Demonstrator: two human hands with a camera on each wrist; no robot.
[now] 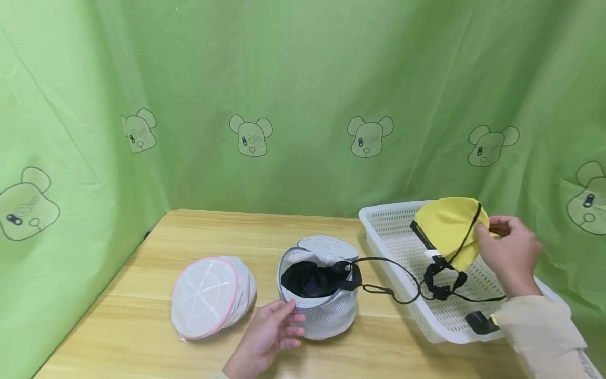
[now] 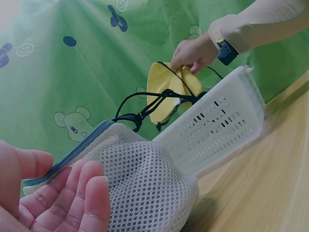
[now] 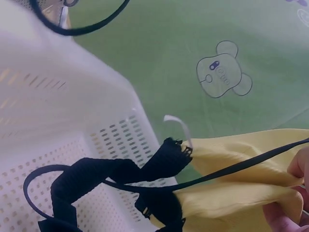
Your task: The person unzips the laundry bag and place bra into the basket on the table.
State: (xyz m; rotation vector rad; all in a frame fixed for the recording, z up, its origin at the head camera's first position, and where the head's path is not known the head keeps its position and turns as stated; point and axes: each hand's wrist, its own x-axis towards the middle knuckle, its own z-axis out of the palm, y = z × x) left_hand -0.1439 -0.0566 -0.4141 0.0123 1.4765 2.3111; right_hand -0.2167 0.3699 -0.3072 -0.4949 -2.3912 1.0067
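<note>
In the head view my left hand (image 1: 272, 334) is at the front rim of a white mesh laundry bag (image 1: 326, 318). Its thumb and fingers pinch the blue-grey edge (image 2: 72, 151), as the left wrist view shows. A black cloth item (image 1: 312, 279) lies inside the bag's open mouth, and its looped black cord (image 1: 404, 268) hangs out towards the right. Over the basket, my right hand (image 1: 513, 252) holds a yellow cloth item (image 1: 447, 223) between thumb and fingers. Black elastic (image 3: 111, 169), a thin black cord and a small white tag (image 3: 179, 126) hang from that cloth.
A white perforated basket (image 1: 385, 247) stands at the right of the wooden table (image 1: 142, 295). In its near corner lies a small black item (image 1: 480, 322). Another white mesh bag (image 1: 208, 297) with pink trim sits on the left. Green printed curtains (image 1: 303, 79) surround the table.
</note>
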